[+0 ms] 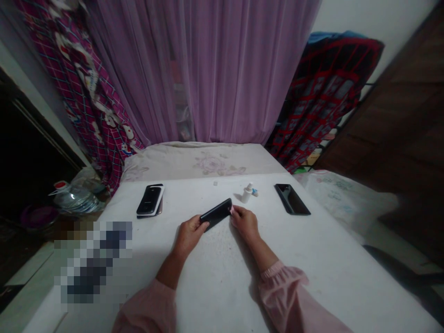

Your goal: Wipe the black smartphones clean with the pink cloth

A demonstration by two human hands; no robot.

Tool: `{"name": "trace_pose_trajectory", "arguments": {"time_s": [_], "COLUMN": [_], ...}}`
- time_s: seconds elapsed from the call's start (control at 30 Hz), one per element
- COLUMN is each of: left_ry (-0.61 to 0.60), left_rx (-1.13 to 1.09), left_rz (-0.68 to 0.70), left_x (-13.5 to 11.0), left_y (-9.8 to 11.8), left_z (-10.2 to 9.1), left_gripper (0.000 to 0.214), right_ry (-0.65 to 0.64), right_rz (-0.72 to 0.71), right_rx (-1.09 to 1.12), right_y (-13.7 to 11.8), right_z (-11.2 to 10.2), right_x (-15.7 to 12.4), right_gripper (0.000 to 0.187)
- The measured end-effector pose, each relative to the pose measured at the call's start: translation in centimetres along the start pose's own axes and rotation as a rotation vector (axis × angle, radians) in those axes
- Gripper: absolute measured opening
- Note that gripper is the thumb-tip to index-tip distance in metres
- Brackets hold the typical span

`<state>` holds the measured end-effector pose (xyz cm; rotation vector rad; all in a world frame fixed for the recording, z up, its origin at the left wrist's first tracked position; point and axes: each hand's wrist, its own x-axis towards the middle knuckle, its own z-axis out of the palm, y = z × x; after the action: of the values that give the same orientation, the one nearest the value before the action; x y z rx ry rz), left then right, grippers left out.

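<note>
My left hand (190, 235) is closed round the near left end of a black smartphone (217, 214), held tilted above the white tabletop. At the phone's far right end, my right hand (245, 223) pinches a small pink piece of cloth (231, 210) against its edge. Most of the cloth is hidden by my fingers. Just beyond the right hand stands a small white spray bottle (247, 193) with a little blue item (255, 192) beside it; its kind is unclear.
A stack of phones (150, 200) lies at the left of the white table (215, 277). One dark tablet-like device (292, 200) rests at the right. A blurred-out patch (97, 261) covers the left front. Purple curtains (225, 69) hang behind; a large water bottle (74, 199) stands left.
</note>
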<state>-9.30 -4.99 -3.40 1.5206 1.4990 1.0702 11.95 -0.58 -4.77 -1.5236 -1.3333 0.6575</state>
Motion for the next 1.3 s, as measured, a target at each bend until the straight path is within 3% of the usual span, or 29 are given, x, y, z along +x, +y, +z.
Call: {"name": "trace_pose_trajectory", "arguments": {"time_s": [0.1, 0.2, 0.3, 0.47, 0.6, 0.7, 0.8, 0.9, 1.07, 1.3], "left_ry": [-0.012, -0.007, 0.001, -0.097, -0.136, -0.058, 0.029, 0.019, 0.038, 0.083], "left_rx": [-0.167, -0.287, -0.309, -0.259, -0.132, -0.064, 0.031, 0.164, 0.229, 0.089], "left_rz": [-0.012, -0.022, -0.018, 0.015, 0.104, 0.196, 0.269, 0.299, 0.239, 0.168], "left_x": [0.1, 0.0, 0.0, -0.3, -0.6, -0.7, -0.5, -0.4, -0.7, -1.1], "left_y": [0.2, 0.3, 0.2, 0.7, 2.7, 5.1, 7.4, 8.8, 9.0, 8.0], "left_z": [0.1, 0.2, 0.2, 0.4, 0.7, 0.5, -0.1, -0.4, -0.3, -0.4], "left_gripper": [0.034, 0.044, 0.047, 0.036, 0.031, 0.036, 0.036, 0.027, 0.02, 0.023], "right_ry": [-0.051, -0.081, -0.078, -0.072, -0.128, -0.254, -0.371, -0.414, -0.358, -0.261], "right_rz": [-0.03, -0.072, -0.096, -0.112, -0.315, -0.568, -0.764, -0.842, -0.76, -0.534], "right_rx": [0.05, 0.15, 0.258, 0.417, 0.266, 0.097, -0.013, -0.048, 0.033, 0.232], "right_y": [-0.2, -0.8, -1.4, -2.7, -5.5, -8.2, -10.1, -10.4, -9.2, -7.4], "right_z": [-0.4, -0.5, -0.6, -2.5, -5.3, -7.1, -7.8, -7.4, -5.7, -2.9], "right_x": [0.1, -0.1, -0.5, -0.8, -0.4, 0.1, 0.5, 0.7, 0.2, -1.0], "right_gripper": [0.02, 0.033, 0.041, 0.038, 0.029, 0.021, 0.021, 0.022, 0.025, 0.028]}}
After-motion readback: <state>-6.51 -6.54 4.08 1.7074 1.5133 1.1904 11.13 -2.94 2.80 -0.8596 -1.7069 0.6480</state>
